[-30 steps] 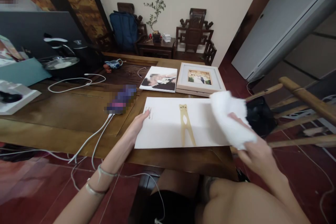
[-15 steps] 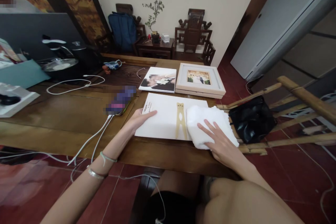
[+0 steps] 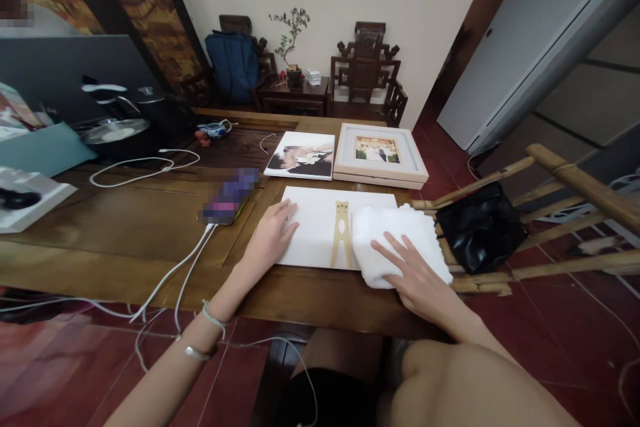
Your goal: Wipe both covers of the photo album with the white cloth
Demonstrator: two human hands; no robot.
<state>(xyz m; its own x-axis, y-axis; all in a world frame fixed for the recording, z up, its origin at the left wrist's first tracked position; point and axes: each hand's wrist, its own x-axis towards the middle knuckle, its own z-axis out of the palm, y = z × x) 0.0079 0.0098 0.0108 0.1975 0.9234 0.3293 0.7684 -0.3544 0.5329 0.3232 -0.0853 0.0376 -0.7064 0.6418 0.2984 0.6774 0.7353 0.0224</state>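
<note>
Left hand point(image 3: 271, 235): open, on your white rectangular board point(image 3: 316, 223).
Right hand point(image 3: 416, 278): open, spread atop your fluffy white cloth point(image 3: 424, 229).
Wiping: your likely step; a stroke calls for the board steadied.

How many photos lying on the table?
2: the unframed photo just beyond the white board, and the framed photo immediately to its right. The board's underside is hidden, so another could be there.
</note>
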